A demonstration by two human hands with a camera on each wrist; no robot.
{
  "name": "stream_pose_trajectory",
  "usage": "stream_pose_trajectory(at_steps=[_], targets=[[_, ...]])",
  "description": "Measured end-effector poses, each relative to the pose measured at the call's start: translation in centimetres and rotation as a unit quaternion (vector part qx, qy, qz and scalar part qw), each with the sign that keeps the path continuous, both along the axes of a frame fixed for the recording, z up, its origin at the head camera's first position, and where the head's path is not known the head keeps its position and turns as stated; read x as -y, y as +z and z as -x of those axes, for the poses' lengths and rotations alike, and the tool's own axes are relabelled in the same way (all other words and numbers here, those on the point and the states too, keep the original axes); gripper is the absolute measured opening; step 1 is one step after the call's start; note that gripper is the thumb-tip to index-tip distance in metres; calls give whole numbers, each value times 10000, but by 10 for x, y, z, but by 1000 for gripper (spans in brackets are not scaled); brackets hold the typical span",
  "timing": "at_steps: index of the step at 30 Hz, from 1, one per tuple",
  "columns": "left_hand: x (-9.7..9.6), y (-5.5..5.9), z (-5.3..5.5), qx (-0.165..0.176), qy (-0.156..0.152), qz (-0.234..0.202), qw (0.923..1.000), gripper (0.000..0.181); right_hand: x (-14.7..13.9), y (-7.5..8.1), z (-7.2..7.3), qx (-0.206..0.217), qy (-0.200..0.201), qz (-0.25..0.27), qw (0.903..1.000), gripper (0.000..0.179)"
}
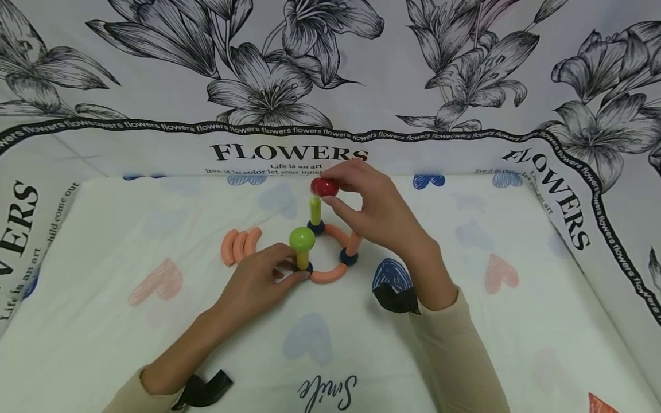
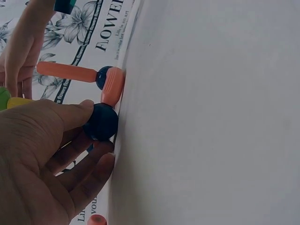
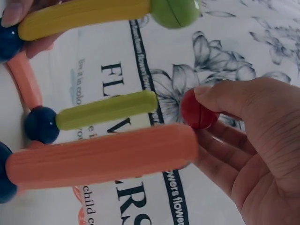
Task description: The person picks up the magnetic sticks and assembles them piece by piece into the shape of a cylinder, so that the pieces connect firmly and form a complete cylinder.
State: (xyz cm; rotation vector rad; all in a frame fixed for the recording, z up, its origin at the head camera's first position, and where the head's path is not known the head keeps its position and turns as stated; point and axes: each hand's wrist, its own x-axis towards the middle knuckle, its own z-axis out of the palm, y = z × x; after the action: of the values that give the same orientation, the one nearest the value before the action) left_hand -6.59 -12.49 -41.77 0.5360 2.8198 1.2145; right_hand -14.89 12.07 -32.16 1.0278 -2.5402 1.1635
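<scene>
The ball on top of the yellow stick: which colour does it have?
The ball is light green; the head view shows it best, whole.

The setting appears domestic, consistent with a home; the particular room cannot be determined. Evidence noted: a white sheet (image 1: 268,350), printed with blue and pink hearts (image 1: 160,281) and the word "Smile", is spread flat. A second cloth (image 1: 387,103), bearing line-drawn lilies (image 1: 271,92) and "FLOWERS" lettering (image 1: 289,152), borders it at the back and sides. A ball-and-rod construction toy (image 1: 327,276) stands on the sheet.
</scene>
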Motion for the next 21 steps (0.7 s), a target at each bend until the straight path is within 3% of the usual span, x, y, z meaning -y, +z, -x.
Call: stream_pose_trajectory(at_steps=[5, 21], targets=[[1, 2, 1, -17, 6, -1, 10000, 23, 9, -3, 1, -167, 29, -212, 9996, 37], [1, 0, 0, -53, -81, -116, 9999, 24, 14, -11, 1, -122, 161, -140, 9997, 37]])
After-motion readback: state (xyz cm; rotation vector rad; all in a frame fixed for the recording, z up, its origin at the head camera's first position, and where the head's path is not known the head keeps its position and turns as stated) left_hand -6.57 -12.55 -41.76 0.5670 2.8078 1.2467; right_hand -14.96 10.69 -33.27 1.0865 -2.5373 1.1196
